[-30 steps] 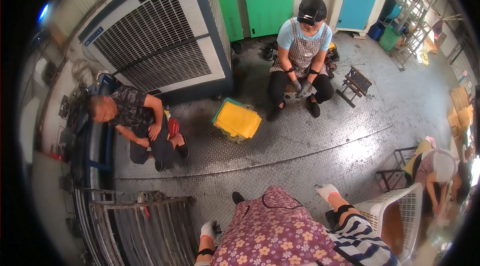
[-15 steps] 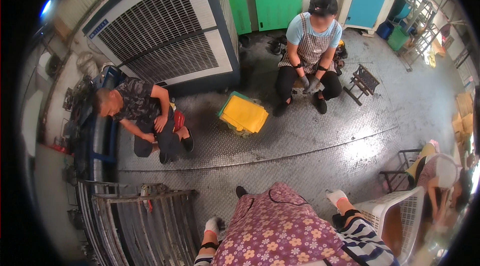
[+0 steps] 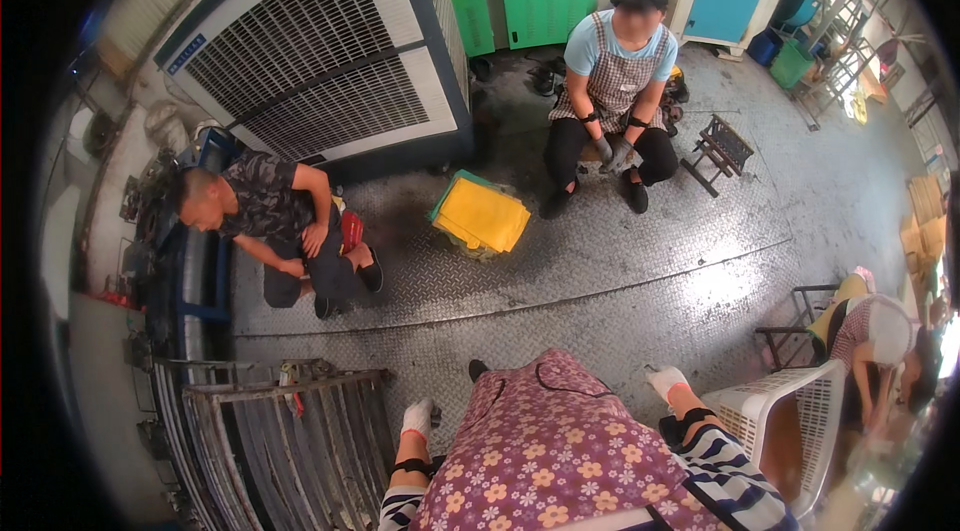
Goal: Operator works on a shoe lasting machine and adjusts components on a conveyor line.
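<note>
My left hand (image 3: 418, 418), in a white glove, hangs beside the flowered apron (image 3: 545, 441). Its fingers look loosely stretched, with nothing visible in them, and the metal rack (image 3: 290, 441) is the nearest thing to it. On the other side of the apron my right hand (image 3: 664, 383), also gloved, is held out over the floor. Nothing shows in its fingers, which are partly apart. Close to the right forearm stands a white plastic basket (image 3: 735, 411).
Ahead, a stack of yellow sheets (image 3: 482, 216) lies on the tread-plate floor. A seated co-worker (image 3: 620, 81), a crouching person (image 3: 275, 226) and a bending person (image 3: 875, 341) are around me. A large air cooler (image 3: 320, 51) and a small metal stool (image 3: 718, 153) stand beyond.
The view has shifted slightly. My left hand has come a little higher and further forward beside the apron; my right hand is slightly further forward. The crouching person's head has dipped left.
</note>
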A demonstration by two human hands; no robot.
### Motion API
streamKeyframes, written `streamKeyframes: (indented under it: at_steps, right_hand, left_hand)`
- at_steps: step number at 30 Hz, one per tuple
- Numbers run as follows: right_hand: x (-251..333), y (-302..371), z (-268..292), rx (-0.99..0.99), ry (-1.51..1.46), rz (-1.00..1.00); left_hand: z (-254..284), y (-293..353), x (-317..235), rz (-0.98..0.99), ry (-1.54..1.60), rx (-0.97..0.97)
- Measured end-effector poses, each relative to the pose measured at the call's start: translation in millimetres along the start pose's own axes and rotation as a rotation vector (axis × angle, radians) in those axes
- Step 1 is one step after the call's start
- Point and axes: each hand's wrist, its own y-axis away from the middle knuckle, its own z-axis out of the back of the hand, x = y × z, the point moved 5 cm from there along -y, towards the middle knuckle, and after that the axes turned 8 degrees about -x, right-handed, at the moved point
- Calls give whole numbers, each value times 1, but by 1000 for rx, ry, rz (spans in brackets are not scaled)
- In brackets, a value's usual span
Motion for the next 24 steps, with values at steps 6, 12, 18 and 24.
streamKeyframes:
  at_steps: [6,12,18,24]
  right_hand:
    - [-10,-16,-10,-29,115,73]
    - [-10,-23,-18,8,61,78]
    - [-7,-23,-22,-84,105,162]
    - [17,2,-3,16,103,106]
  left_hand:
    - [6,11,12,71,-33,-47]
    - [9,20,31,196,171,-149]
    - [3,15,49,129,90,-18]
    - [7,6,52,-30,7,47]
